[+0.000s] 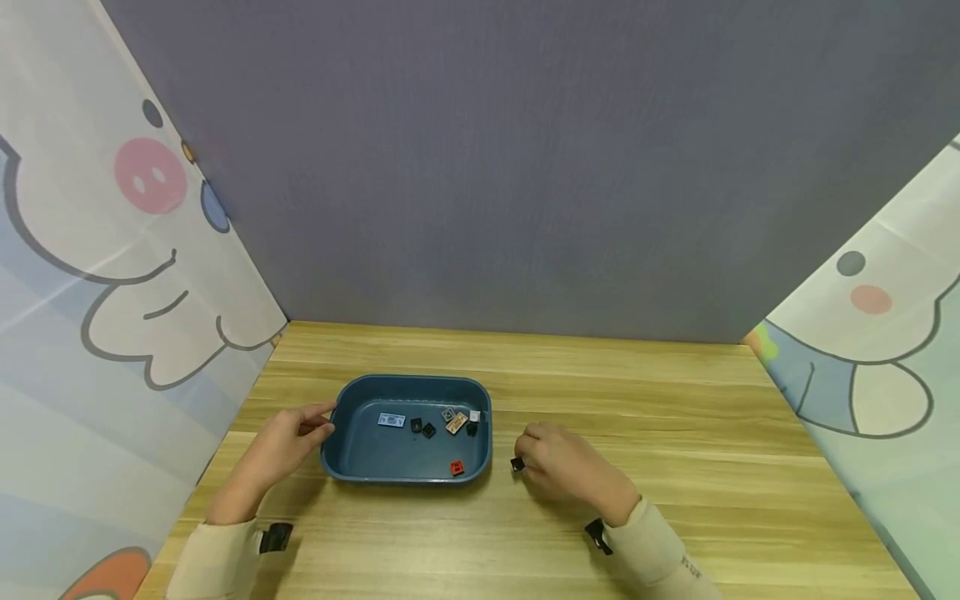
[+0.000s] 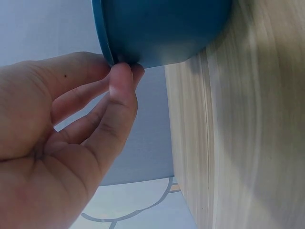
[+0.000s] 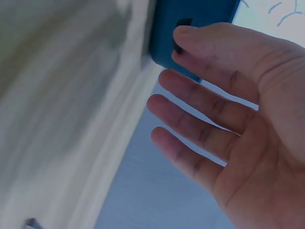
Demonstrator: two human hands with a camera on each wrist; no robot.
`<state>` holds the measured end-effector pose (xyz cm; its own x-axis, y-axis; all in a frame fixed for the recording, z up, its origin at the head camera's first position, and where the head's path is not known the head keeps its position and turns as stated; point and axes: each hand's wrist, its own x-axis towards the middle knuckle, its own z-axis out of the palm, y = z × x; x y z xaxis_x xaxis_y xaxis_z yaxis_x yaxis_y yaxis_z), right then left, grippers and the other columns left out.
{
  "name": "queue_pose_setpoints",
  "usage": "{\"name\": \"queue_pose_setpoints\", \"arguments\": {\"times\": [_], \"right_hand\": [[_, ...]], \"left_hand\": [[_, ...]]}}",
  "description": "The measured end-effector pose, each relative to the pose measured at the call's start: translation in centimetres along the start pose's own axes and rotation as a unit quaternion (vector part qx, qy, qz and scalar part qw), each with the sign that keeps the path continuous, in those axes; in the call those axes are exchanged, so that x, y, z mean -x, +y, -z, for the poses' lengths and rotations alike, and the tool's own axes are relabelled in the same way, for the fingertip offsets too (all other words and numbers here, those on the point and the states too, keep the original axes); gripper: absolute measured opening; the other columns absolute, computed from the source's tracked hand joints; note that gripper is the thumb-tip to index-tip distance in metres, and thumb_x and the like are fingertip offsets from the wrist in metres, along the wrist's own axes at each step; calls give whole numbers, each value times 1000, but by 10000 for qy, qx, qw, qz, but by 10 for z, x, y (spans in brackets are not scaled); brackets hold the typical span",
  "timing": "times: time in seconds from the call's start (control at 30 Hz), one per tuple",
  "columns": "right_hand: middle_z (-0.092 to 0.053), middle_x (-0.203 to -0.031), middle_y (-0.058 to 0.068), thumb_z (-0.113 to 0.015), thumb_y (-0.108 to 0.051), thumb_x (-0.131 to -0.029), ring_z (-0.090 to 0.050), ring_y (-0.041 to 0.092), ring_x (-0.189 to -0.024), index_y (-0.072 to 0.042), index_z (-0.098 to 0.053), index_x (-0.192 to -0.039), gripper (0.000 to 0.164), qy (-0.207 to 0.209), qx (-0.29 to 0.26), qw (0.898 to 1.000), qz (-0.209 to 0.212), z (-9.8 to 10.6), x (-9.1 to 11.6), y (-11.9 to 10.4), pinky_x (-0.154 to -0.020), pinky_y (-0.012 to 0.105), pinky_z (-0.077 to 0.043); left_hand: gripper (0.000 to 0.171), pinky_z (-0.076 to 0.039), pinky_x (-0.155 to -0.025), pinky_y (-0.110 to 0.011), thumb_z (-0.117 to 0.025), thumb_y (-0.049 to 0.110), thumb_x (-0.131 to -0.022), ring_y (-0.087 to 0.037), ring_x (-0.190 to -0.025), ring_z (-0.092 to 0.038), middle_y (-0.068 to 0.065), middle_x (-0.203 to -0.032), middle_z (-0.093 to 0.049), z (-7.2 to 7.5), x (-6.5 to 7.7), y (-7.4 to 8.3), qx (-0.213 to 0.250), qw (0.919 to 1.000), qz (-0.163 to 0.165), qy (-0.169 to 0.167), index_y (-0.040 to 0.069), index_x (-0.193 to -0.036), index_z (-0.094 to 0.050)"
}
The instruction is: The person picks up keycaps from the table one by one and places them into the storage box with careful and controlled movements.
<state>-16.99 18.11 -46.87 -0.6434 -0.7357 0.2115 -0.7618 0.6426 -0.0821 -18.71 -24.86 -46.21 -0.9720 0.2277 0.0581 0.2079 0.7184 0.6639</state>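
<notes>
My left hand (image 1: 288, 446) is at the left end of a blue plastic tray (image 1: 390, 481). In the left wrist view, its thumb and fingertips pinch the tray's rim (image 2: 106, 40). On the other side, my right hand (image 1: 562, 467) is a little right of the tray, low over the table. Thumb and index finger pinch a small black square piece (image 1: 517, 464), seen edge-on as a thin dark piece (image 3: 178, 44) in the right wrist view. The other fingers spread loosely below.
Inside the tray lie a light blue oblong piece (image 1: 392, 420), a tan oblong piece (image 1: 456, 423), a red square piece (image 1: 457, 468), a white piece (image 1: 475, 416) and several black ones. The wooden table (image 1: 637, 392) ends at a grey panel (image 1: 525, 208), with cartoon-printed sheets at both sides.
</notes>
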Motion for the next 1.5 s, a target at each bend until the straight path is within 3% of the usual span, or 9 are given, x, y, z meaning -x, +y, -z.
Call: {"name": "queue_pose_setpoints", "arguments": {"times": [0.37,0.77,1.5], "right_hand": [[-64,-96,0,-80,-16,-87,-62,16,-85,-11,-71,-102,18,92,-106,9999,-22,23,-25,-4,-76,34,-54],[-65,-99,1,-78,-22,-90,-62,13,-86,-12,-72,-104,18,33,-238,9997,45,26,-48,-14,-77,32,-54],[-65,-101,1,-79,-21,-89,-63,15,-90,-11,-72,-106,20,16,-114,9999,-91,30,-52,-14,-81,33,-54]], "left_hand": [[40,-56,-67,-35,-66,5,-96,-31,-91,-70,-11,-99,-72,0,0,-1,18,10000,16,-46,-7,-134,-60],[40,-56,-69,-37,-66,5,-96,-31,-91,-70,-11,-99,-72,-1,0,0,45,10000,-11,-39,-6,-134,-60],[41,-56,-67,-37,-66,8,-97,-31,-91,-69,-13,-101,-72,-1,0,0,40,10000,73,-49,-7,-134,-59]]}}
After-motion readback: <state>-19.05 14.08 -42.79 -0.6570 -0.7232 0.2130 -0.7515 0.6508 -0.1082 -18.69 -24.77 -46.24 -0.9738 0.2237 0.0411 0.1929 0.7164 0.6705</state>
